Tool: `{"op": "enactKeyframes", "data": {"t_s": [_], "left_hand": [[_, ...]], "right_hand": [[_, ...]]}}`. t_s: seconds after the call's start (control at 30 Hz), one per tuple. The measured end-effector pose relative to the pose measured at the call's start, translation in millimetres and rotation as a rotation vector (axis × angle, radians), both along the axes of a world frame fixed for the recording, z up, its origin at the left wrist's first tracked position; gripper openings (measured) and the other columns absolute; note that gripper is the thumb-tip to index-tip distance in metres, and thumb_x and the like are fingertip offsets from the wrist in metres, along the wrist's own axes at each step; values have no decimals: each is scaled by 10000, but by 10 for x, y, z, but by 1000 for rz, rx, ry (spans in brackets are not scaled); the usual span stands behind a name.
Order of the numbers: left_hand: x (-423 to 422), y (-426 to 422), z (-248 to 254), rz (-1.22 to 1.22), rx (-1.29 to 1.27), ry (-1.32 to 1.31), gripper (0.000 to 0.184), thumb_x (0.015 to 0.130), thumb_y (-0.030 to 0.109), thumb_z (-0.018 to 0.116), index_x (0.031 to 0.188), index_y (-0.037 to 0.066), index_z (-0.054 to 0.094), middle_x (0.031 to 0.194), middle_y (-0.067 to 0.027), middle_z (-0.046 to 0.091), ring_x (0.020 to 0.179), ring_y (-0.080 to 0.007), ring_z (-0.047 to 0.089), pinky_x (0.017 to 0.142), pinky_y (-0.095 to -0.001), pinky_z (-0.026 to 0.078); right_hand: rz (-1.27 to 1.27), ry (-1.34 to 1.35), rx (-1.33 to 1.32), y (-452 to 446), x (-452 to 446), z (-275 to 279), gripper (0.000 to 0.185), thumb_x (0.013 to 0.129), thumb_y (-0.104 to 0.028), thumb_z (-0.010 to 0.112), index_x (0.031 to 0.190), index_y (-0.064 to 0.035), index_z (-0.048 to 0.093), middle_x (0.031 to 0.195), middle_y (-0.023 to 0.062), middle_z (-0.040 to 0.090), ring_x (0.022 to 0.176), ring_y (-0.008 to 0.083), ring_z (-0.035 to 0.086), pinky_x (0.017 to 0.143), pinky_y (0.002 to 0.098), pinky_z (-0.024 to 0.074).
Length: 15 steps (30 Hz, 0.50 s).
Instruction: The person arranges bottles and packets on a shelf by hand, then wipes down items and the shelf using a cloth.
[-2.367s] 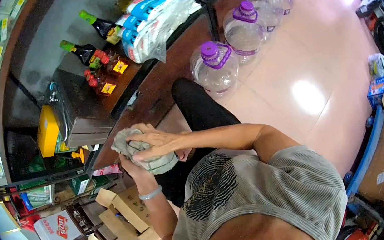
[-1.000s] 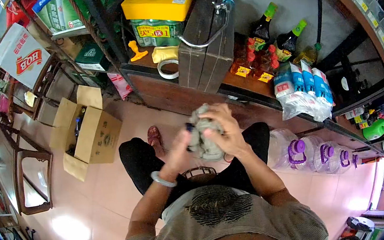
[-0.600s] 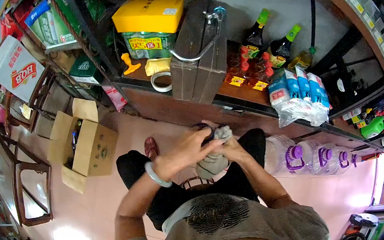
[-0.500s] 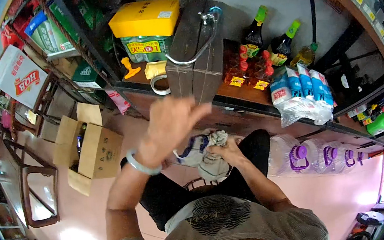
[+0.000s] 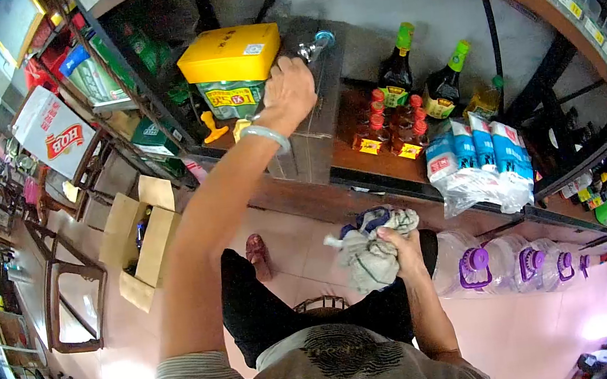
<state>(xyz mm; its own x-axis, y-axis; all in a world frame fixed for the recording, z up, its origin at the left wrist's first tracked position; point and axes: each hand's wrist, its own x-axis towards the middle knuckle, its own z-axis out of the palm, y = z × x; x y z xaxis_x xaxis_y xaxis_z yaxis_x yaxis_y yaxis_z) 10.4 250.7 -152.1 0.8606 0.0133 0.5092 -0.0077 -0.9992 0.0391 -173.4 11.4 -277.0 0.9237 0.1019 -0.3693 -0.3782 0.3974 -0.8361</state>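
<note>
The right hand [image 5: 405, 254] pinches a cloth [image 5: 370, 263], probably light, soft, best gripped by its folds; the left hand [image 5: 290, 91]'s grip is unclear.

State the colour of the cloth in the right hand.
The cloth is pale grey with dark blue parts, clearest in the head view.

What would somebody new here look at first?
Probably the bright yellow box at the upper left, near the left hand. Then maybe the purple-capped jugs in a row on the floor at the right, and the grayish cloth in the right hand.
</note>
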Motion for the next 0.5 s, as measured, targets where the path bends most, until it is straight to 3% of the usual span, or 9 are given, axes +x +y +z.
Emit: {"op": "enactKeyframes", "data": {"t_s": [0.07, 0.17, 0.2, 0.3, 0.4, 0.5], "left_hand": [[-64, 90, 146, 17, -141, -3, 233, 735, 104, 563, 886, -69, 529, 919, -230, 516, 865, -399, 548, 738, -433, 467], [55, 518, 146, -56, -174, -95, 227, 778, 130, 523, 880, -73, 523, 928, -245, 515, 843, -398, 547, 737, -431, 466], [-147, 493, 293, -76, -217, -184, 189, 802, 140, 478, 859, -34, 526, 841, -224, 551, 783, -386, 551, 684, -450, 447], [-203, 794, 500, -46, -236, -321, 183, 805, 143, 483, 856, -27, 530, 834, -209, 548, 769, -383, 551, 685, -454, 444], [-111, 1118, 578, 26, -93, -367, 190, 812, 154, 479, 888, -15, 522, 868, -204, 535, 777, -383, 559, 687, -452, 455], [106, 1370, 488, 190, -28, -253, 201, 813, 163, 480, 919, -7, 506, 924, -190, 522, 777, -379, 569, 668, -454, 471]], "right_hand": [[-16, 1, -40, -9, -14, 120, 294, 670, -74, 684, 899, 16, 524, 805, 98, 583, 693, 186, 591, 619, 319, 503], [-31, -6, 8, 57, -19, 199, 298, 664, -60, 684, 897, 17, 515, 800, 91, 577, 693, 186, 589, 625, 319, 503], [-31, -7, 14, 29, -30, 190, 324, 661, -61, 686, 917, 19, 504, 814, 95, 573, 706, 187, 587, 634, 320, 503], [-49, 10, -1, 78, 5, 183, 406, 655, -63, 690, 982, 25, 467, 862, 108, 559, 748, 191, 578, 662, 326, 501], [-47, 32, -33, 126, 43, 205, 490, 652, -67, 692, 1051, 25, 422, 914, 121, 542, 787, 198, 567, 686, 334, 498], [-17, -11, 4, 138, 59, 298, 519, 660, -61, 680, 1086, 22, 397, 932, 121, 530, 802, 211, 563, 690, 344, 497]]}}
